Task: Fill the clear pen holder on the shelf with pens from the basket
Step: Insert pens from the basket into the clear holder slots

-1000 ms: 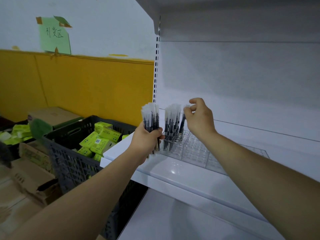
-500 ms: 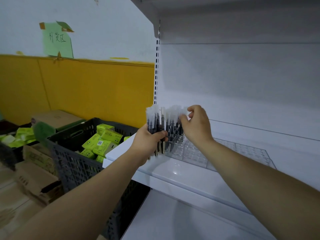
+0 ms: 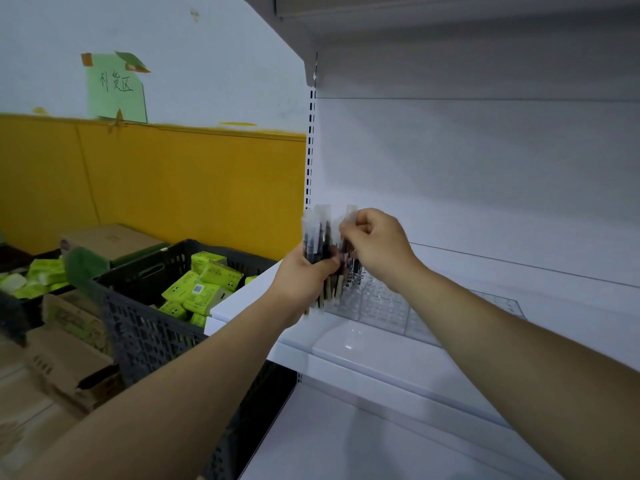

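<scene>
Left hand [image 3: 304, 271]: fingers curled tight round a bundle of black pens with clear caps [image 3: 317, 233]; bundle upright, held over the shelf's front left corner, just beside the holder's left end.
Right hand [image 3: 377, 244]: fingers curled, thumb and forefinger pinching the clear cap of a single pen [image 3: 351, 213] at its top; too blurred to tell whether that pen sits in the bundle or in the holder.
Clear plastic pen holder [image 3: 381, 303]: low gridded tray of small cells, lying on the white metal shelf [image 3: 346, 348] near its left edge, set back from the front edge, running rightward along the shelf.
Standing pens [image 3: 355, 271]: a few upright in the holder's leftmost cells, largely hidden behind both hands.
Dark grey latticed plastic basket [image 3: 145, 327]: left of the shelf, close against its left edge; light-green packets [image 3: 204, 289] piled inside.
Surroundings: brown cardboard boxes [image 3: 69, 358] left of the basket; green paper note [image 3: 116, 88] taped to the white wall above a yellow wall panel [image 3: 173, 185].
</scene>
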Demonstrator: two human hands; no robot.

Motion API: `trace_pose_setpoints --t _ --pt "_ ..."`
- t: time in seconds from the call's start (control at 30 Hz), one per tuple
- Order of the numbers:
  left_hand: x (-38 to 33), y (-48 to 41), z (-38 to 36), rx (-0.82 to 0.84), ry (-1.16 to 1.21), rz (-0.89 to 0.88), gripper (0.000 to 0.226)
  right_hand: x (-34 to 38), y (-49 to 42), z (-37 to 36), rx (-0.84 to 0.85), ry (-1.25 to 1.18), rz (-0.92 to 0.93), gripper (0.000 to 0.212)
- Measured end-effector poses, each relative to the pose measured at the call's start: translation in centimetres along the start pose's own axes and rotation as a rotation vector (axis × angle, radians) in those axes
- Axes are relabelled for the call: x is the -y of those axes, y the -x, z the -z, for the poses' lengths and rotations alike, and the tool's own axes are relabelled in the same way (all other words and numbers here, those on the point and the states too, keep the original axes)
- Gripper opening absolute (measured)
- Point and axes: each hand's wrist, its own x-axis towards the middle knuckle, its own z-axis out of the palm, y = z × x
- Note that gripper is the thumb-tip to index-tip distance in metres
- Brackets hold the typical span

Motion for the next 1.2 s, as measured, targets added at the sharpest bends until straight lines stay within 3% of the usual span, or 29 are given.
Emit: trace_pose_setpoints --t 0.13,0.37,0.7,1.0,1.2 --pt "0.1 -0.5 0.8 -0.133 0.056 0.084 0.008 -0.1 -1.3 1.4 -0.217 -0.104 -0.021 0.013" --pt "0.6 -0.5 1.3 -0.139 0.036 0.127 0.011 -2.5 -1.9 1.1 -0.191 -0.063 -0.104 0.006" --pt "1.7 -1.1 1.8 -0.141 0.008 0.143 0.008 -3.3 -1.9 0.0 -0.118 0.062 -0.058 0.005" --pt "2.2 -0.9 2.0 -0.13 -0.009 0.109 0.016 -4.6 -1.2 -1.0 -0.021 0.298 -0.095 0.019" --pt "1.1 -0.6 1.8 -0.081 0.012 0.077 0.016 -3.0 -0.4 -0.2 -0.227 0.159 0.034 0.013"
